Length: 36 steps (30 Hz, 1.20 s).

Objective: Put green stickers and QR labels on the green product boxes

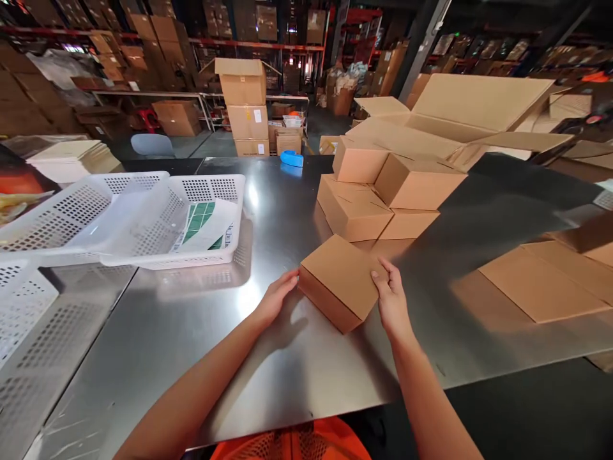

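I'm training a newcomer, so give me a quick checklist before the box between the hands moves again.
1. Left hand on the box: ok, touching its left corner.
2. Right hand on the box: ok, at its right side.
3. Box top: ok, flat, no raised flap visible.
4. Box contents: cannot tell, hidden.
5. Gap to the stacked boxes: cannot tell, they sit close in this view.
6. White basket away from the left hand: ok, apart.
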Tool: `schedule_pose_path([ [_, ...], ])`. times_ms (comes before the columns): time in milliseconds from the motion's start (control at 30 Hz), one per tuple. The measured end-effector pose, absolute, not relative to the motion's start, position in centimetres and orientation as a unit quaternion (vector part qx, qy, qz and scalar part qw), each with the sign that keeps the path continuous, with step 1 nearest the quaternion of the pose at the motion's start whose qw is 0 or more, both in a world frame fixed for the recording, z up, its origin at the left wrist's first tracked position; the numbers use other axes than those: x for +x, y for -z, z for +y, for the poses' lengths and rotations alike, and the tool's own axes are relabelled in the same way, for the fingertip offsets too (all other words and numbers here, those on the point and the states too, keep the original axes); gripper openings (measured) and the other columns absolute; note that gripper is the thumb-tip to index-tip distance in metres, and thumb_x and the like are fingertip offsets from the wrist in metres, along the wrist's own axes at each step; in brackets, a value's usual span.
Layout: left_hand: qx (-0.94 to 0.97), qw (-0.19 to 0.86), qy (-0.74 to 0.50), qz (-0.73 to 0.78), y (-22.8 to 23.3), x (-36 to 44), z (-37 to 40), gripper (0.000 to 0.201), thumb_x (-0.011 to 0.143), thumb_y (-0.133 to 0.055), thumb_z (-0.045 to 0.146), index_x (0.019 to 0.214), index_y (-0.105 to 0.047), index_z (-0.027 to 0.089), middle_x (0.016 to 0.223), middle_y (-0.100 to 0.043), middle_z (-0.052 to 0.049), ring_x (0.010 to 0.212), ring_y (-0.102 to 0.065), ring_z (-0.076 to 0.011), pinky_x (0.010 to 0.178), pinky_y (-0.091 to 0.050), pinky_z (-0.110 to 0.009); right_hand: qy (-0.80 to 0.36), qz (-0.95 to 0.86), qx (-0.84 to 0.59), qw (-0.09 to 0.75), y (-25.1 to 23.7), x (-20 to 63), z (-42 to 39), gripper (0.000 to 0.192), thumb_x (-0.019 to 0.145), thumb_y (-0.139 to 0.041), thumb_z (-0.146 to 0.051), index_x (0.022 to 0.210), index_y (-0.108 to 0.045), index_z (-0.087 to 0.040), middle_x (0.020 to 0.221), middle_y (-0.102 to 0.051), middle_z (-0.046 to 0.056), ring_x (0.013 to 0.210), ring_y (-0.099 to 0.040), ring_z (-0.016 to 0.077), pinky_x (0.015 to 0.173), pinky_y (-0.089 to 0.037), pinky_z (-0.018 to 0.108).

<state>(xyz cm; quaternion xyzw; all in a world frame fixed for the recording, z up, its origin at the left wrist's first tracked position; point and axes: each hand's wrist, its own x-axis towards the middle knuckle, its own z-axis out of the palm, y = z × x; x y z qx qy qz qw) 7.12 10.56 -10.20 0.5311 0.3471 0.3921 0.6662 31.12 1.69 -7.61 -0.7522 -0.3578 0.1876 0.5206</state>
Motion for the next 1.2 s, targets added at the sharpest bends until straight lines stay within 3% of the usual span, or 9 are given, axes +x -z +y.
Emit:
schedule_pose_path([
  [67,0.53,0.653,-0.414,0.348,10.3,7.4,10.3,0.048,0.079,-0.07,0.053,0.115,-0.07,0.023,0.13,-0.068,-0.009,0.131,-0.053,-0.0337,0.115,-0.034,-0.052,-0.214,-0.374,-0.746,0.507,6.8,30.9,1.6,0.062,0.077,-0.056,-0.06,0.125,-0.056,-0.021,0.118,-0.069,0.01,0.101,-0.067,0.0293,0.09,-0.054,0.046],
  [167,0.52,0.632,-0.451,0.357,10.3,7.6,9.6,0.049,0.08,-0.07,0.049,0.119,-0.063,0.02,0.128,-0.066,-0.01,0.127,-0.054,-0.032,0.111,-0.037,-0.048,-0.228,-0.417,-0.76,0.444,5.4,29.9,0.2,0.053,0.073,-0.066,-0.056,0.116,-0.061,-0.025,0.11,-0.071,0.006,0.086,-0.067,0.0262,0.085,-0.054,0.045],
  [300,0.508,0.618,-0.47,0.373,10.7,5.4,8.1,0.05,0.082,-0.067,0.049,0.121,-0.057,0.02,0.126,-0.063,-0.011,0.123,-0.055,-0.0306,0.107,-0.04,-0.048,-0.268,-0.506,-0.742,0.349,3.6,28.2,-1.2,0.05,0.079,-0.064,-0.06,0.117,-0.058,-0.028,0.117,-0.07,0.005,0.092,-0.068,0.026,0.086,-0.055,0.044],
  [433,0.522,0.598,-0.48,0.373,11.2,2.9,6.8,0.05,0.082,-0.067,0.05,0.122,-0.056,0.021,0.125,-0.061,-0.01,0.122,-0.054,-0.0316,0.106,-0.04,-0.049,-0.238,-0.578,-0.749,0.22,2.0,26.7,-0.1,0.06,0.08,-0.064,-0.063,0.126,-0.054,-0.026,0.128,-0.066,0.011,0.106,-0.066,0.0324,0.087,-0.055,0.049],
  [533,0.515,0.609,-0.478,0.368,11.2,2.2,6.3,0.05,0.081,-0.066,0.046,0.123,-0.054,0.022,0.127,-0.058,-0.01,0.124,-0.051,-0.0323,0.104,-0.041,-0.049,-0.18,-0.653,-0.721,0.144,0.8,25.1,1.6,0.087,0.076,-0.067,-0.065,0.148,-0.04,-0.024,0.153,-0.045,0.015,0.136,-0.048,0.0389,0.107,-0.043,0.057],
  [633,0.52,0.618,-0.47,0.356,10.8,2.1,6.2,0.051,0.08,-0.062,0.037,0.127,-0.051,0.02,0.131,-0.055,-0.012,0.127,-0.048,-0.0328,0.105,-0.04,-0.05,-0.152,-0.703,-0.687,0.105,-0.3,23.1,3.2,0.106,0.074,-0.066,-0.068,0.159,-0.018,-0.027,0.167,-0.019,0.011,0.151,-0.024,0.0378,0.117,-0.031,0.06],
  [967,0.509,0.605,-0.486,0.373,10.9,1.8,5.5,0.053,0.073,-0.058,0.024,0.126,-0.052,0.02,0.129,-0.055,-0.011,0.126,-0.047,-0.0328,0.108,-0.037,-0.051,-0.159,-0.733,-0.66,-0.039,-0.8,18.2,5.4,0.116,0.06,-0.075,-0.052,0.159,-0.021,-0.026,0.166,-0.01,0.016,0.148,-0.005,0.0552,0.104,-0.022,0.082],
  [1067,0.511,0.598,-0.49,0.374,11.0,1.9,5.2,0.055,0.074,-0.059,0.024,0.128,-0.05,0.021,0.128,-0.055,-0.01,0.124,-0.049,-0.0321,0.108,-0.038,-0.049,-0.192,-0.735,-0.65,-0.02,-1.8,18.3,6.0,0.111,0.06,-0.074,-0.043,0.158,-0.026,-0.024,0.166,-0.015,0.015,0.148,-0.012,0.0523,0.107,-0.026,0.077],
  [1200,0.506,0.616,-0.483,0.362,10.7,2.0,4.9,0.062,0.075,-0.06,0.027,0.135,-0.044,0.021,0.13,-0.055,-0.01,0.125,-0.05,-0.0319,0.107,-0.039,-0.049,-0.306,-0.745,-0.581,0.119,-6.6,22.5,8.2,0.08,0.076,-0.058,-0.031,0.152,-0.036,-0.028,0.151,-0.048,0.006,0.135,-0.048,0.0331,0.102,-0.048,0.051],
])
